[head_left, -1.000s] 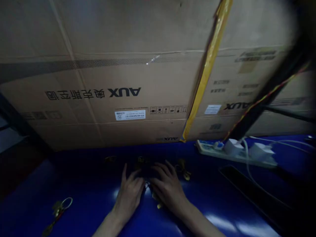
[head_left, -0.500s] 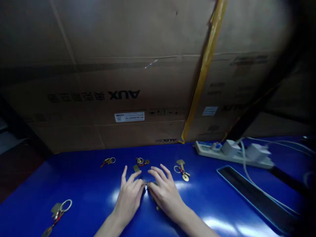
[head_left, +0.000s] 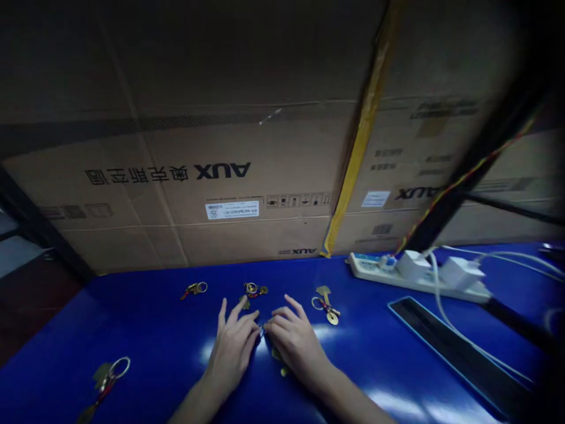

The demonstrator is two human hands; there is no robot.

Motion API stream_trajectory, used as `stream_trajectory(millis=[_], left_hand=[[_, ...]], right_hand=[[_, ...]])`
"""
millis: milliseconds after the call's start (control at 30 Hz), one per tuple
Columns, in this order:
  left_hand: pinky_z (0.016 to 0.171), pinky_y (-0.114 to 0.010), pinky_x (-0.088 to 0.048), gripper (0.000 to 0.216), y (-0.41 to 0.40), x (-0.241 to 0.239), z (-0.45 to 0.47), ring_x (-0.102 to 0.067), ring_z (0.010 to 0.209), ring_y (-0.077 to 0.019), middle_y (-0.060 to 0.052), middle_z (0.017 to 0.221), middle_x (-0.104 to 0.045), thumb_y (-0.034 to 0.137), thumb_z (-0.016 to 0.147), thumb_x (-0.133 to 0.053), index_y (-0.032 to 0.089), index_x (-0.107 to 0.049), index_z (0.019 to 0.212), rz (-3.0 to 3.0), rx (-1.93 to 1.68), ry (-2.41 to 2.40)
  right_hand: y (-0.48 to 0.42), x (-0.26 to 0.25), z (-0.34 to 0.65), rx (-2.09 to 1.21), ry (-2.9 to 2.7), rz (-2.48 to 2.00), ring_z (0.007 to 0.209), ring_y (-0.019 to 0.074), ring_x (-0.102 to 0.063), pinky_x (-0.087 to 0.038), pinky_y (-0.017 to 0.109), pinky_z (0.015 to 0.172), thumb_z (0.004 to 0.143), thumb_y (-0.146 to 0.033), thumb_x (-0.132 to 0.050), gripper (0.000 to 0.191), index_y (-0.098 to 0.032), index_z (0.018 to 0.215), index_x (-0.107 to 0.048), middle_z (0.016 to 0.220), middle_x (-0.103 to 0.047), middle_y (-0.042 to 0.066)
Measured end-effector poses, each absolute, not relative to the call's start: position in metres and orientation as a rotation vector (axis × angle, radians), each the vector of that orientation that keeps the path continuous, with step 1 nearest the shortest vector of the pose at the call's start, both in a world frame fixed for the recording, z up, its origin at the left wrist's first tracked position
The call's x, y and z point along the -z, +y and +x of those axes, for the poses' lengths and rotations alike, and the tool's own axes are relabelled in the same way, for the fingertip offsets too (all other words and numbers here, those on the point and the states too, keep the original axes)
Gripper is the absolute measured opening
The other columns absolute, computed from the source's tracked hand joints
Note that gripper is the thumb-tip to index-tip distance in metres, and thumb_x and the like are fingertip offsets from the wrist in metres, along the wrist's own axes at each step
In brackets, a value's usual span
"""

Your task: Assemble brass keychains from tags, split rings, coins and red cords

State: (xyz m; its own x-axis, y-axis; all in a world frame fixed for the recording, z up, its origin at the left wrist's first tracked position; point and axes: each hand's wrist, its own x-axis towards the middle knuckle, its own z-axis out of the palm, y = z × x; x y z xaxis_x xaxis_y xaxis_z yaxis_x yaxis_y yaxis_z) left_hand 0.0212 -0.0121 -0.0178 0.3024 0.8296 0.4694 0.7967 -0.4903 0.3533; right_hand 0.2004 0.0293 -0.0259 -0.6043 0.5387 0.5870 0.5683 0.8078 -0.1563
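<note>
At desk's (head_left: 154,335) near side, keychain (head_left: 283,372) being half-hidden by right hand (head_left: 298,341), left hand (head_left: 232,347) being held beside; whether grips being clamped cannot be told.

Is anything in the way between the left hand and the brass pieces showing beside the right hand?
Nothing visible is: blue tabletop shows between the left hand and the brass pieces, which the right hand seems to partly cover. Detail at the fingertips is too small to tell.
</note>
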Motion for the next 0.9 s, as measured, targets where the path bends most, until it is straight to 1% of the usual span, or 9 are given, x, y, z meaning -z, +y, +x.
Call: stream_trajectory(millis=[100,233,367,500,567,700,800,900], left_hand=[[0.108,-0.070,-0.016,0.021,-0.012,0.018,0.020,-0.050,0.125,-0.0264,-0.004,0.100,-0.072,0.014,0.093,-0.043,0.022,-0.062,0.099,2.439,-0.929,1.517],[0.110,-0.069,-0.015,0.022,-0.012,0.019,0.018,-0.054,0.120,-0.0244,-0.003,0.095,-0.071,0.017,0.094,-0.042,0.022,-0.063,0.098,2.372,-0.957,1.516],[0.110,-0.066,-0.020,0.020,-0.011,0.021,0.018,-0.057,0.115,-0.0228,-0.003,0.097,-0.071,0.020,0.094,-0.045,0.023,-0.065,0.094,2.335,-0.991,1.554],[0.106,-0.065,-0.028,0.019,-0.010,0.022,0.017,-0.060,0.109,-0.0237,-0.003,0.098,-0.071,0.020,0.092,-0.048,0.024,-0.067,0.094,2.362,-1.017,1.569],[0.106,-0.065,-0.028,0.019,-0.010,0.022,0.017,-0.061,0.106,-0.0237,-0.003,0.094,-0.072,0.020,0.092,-0.049,0.024,-0.067,0.094,2.385,-1.070,1.556],[0.105,-0.062,-0.028,0.018,-0.009,0.018,0.015,-0.060,0.100,-0.0229,0.001,0.078,-0.069,0.020,0.090,-0.053,0.027,-0.068,0.096,2.508,-1.072,1.588],[0.106,-0.061,-0.028,0.017,-0.009,0.014,0.012,-0.059,0.096,-0.0220,0.002,0.075,-0.066,0.020,0.089,-0.055,0.029,-0.068,0.096,2.618,-1.017,1.656],[0.105,-0.060,-0.028,0.016,-0.009,0.009,0.008,-0.058,0.092,-0.0220,0.001,0.075,-0.064,0.020,0.088,-0.057,0.029,-0.068,0.095,2.690,-0.976,1.780]], right_hand=[[0.029,0.026,0.201,0.062,-2.343,-0.805,0.082,0.0140,-0.059,-0.025,0.044,0.111,0.089,-0.012,-0.054,0.015,-0.023,0.083,-0.061,0.075,-0.066,-0.004],[0.028,0.025,0.202,0.061,-2.343,-0.806,0.078,0.0134,-0.059,-0.028,0.042,0.109,0.091,-0.013,-0.051,0.015,-0.024,0.086,-0.061,0.074,-0.065,-0.004],[0.028,0.024,0.201,-0.005,-2.350,-0.818,0.077,0.0143,-0.059,-0.030,0.044,0.106,0.093,-0.013,-0.046,0.020,-0.024,0.085,-0.061,0.074,-0.066,-0.003],[0.029,0.025,0.201,-0.059,-2.381,-0.827,0.077,0.0147,-0.060,-0.032,0.043,0.104,0.091,-0.011,-0.048,0.020,-0.023,0.085,-0.062,0.074,-0.066,-0.002],[0.028,0.026,0.200,-0.046,-2.405,-0.829,0.075,0.0144,-0.060,-0.032,0.042,0.104,0.090,-0.011,-0.049,0.019,-0.024,0.086,-0.062,0.073,-0.066,-0.003],[0.026,0.027,0.198,-0.022,-2.451,-0.823,0.077,0.0141,-0.059,-0.032,0.040,0.104,0.089,-0.011,-0.051,0.018,-0.025,0.088,-0.063,0.075,-0.067,-0.003],[0.026,0.027,0.198,-0.091,-2.463,-0.827,0.080,0.0148,-0.059,-0.032,0.041,0.104,0.089,-0.012,-0.051,0.018,-0.025,0.092,-0.063,0.078,-0.068,-0.003],[0.027,0.025,0.199,-0.163,-2.434,-0.841,0.083,0.0157,-0.058,-0.033,0.041,0.102,0.088,-0.013,-0.053,0.016,-0.025,0.088,-0.063,0.081,-0.066,-0.002]])
